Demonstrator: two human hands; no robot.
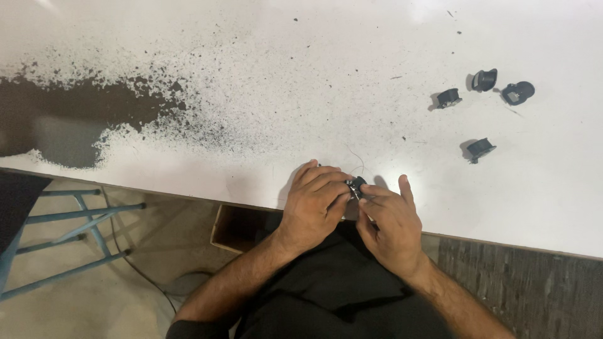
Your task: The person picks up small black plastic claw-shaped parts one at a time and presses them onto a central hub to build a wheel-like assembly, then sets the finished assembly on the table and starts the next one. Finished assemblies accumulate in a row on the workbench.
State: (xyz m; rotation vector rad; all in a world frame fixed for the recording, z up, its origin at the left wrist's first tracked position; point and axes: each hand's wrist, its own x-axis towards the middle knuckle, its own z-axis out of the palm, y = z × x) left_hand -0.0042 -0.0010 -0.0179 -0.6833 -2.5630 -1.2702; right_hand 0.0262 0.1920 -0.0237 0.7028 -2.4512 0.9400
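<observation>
Left hand [312, 204] and right hand [389, 221] meet at near table edge [188, 182], fingertips of both pinched on one small black part [357, 184] held between them. Step, by appearance: fitting or adjusting part by fingertip; next move likely calls for fine grip, steady turning. Four like black parts [481, 149] lie well beyond right hand, apart from it. Thin wire strand [358, 158] just past fingers. One blue stool frame [75, 220] below left.

I'm seeing small black part [356, 184] showing between my fingertips | white table [326, 75] wearing through to dark speckled patch [75, 119] far left of fingers | four black parts [480, 150] lying right | blue stool [75, 232] standing below-left
</observation>
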